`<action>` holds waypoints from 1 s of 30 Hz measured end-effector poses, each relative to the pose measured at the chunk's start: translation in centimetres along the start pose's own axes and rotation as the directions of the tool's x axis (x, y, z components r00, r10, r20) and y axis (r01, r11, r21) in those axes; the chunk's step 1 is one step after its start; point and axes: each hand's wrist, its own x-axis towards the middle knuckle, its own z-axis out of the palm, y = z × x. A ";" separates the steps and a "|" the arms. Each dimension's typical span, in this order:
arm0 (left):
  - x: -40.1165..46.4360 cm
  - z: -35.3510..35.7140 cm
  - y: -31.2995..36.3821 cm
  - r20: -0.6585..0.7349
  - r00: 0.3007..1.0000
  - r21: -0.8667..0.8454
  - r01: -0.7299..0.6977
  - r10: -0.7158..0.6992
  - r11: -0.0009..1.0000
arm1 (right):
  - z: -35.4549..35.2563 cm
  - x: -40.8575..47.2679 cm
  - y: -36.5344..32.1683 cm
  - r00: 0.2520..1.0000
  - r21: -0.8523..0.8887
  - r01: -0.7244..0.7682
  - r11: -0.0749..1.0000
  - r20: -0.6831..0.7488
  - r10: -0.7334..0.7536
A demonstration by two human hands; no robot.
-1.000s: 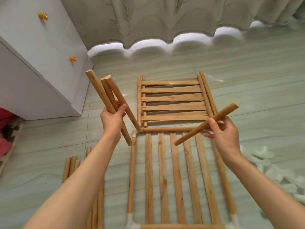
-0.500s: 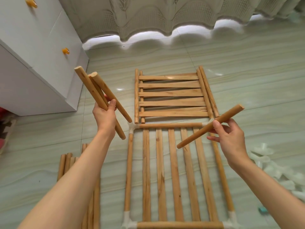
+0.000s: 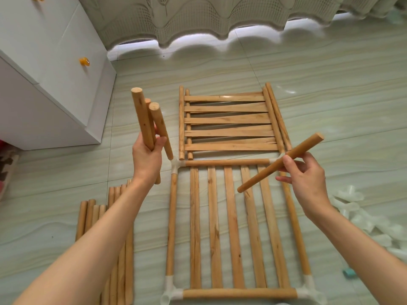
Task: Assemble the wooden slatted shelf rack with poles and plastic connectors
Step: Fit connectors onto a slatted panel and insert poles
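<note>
A slatted wooden shelf frame lies flat on the floor, with white plastic connectors at its corners. My left hand grips three short wooden poles held nearly upright, just left of the frame's far left connector. My right hand pinches a single pole that slants above the frame's far right corner. Beyond the frame lie stacked slatted panels.
Several loose poles lie on the floor to the left of the frame. A pile of white plastic connectors sits at the right. A white cabinet stands at the far left, and a curtain hangs along the back.
My left hand has tipped its three poles from a leftward slant to nearly upright and moved slightly right. My right hand keeps its slanted pole in almost the same place.
</note>
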 end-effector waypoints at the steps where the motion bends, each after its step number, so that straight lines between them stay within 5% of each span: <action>1: -0.2 0.2 -0.1 0.019 1.000 0.014 -0.018 0.018 1.000 | 0.0 0.0 0.1 1.000 0.000 0.005 1.000 0.002 -0.005; 13: -0.1 1.1 -1.1 -0.097 0.993 -0.007 0.062 -0.062 0.998 | -2.8 3.2 -2.0 0.899 -0.175 0.220 0.960 -0.345 -0.269; 30: 0.8 1.7 -2.6 -0.130 0.984 -0.021 0.119 -0.121 0.993 | -2.4 6.3 -2.1 0.957 -0.389 0.180 0.903 -0.143 -0.252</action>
